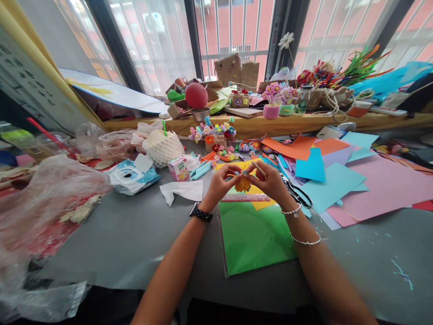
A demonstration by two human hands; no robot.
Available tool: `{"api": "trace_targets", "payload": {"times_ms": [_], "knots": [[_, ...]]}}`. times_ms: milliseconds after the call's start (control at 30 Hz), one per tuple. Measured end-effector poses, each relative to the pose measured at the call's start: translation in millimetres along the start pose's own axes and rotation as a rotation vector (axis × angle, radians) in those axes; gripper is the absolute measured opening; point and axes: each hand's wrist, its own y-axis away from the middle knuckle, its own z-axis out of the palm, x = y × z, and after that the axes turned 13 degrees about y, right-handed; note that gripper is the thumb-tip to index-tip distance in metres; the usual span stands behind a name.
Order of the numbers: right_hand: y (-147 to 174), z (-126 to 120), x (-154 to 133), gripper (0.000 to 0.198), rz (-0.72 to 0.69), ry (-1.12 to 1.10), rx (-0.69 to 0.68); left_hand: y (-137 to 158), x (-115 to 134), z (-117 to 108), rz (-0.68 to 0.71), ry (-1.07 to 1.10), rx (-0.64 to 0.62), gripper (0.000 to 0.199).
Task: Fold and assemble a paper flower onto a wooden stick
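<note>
A bare left forearm (180, 258) is slanting in from seven o'clock and the right forearm (309, 259) from five, as the left hand (220, 183) and right hand (271, 181) are pinching close together at twelve o'clock, fingers (230, 167) bending and thumbs (234, 181) pointing inward.

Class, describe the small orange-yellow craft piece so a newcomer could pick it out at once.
On the grey tabletop, find the bright green rectangular sheet. Just above it in the picture, the bare left hand and right hand pinch the orange-yellow piece. Unlike the flat yellow paper nearby, it is chunky and rounded.
</note>
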Motion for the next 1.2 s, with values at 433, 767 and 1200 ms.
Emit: {"api": "trace_targets", "payload": {"times_ms": [433, 767, 1200], "knots": [[1, 1, 2, 0.014, 0.019, -0.040, -0.023, 1, 2, -1, -0.049, 0.029, -0.060, 0.020], [0, 2, 2, 0.015, 0.029, -0.101, -0.067, 2, 6, -2, -0.082, 0.064, -0.062, 0.017], [-1, 2, 10, 0.020, 0.106, -0.129, -0.101, 1, 5, -4, -0.213, 0.130, -0.117, 0.027]]}}
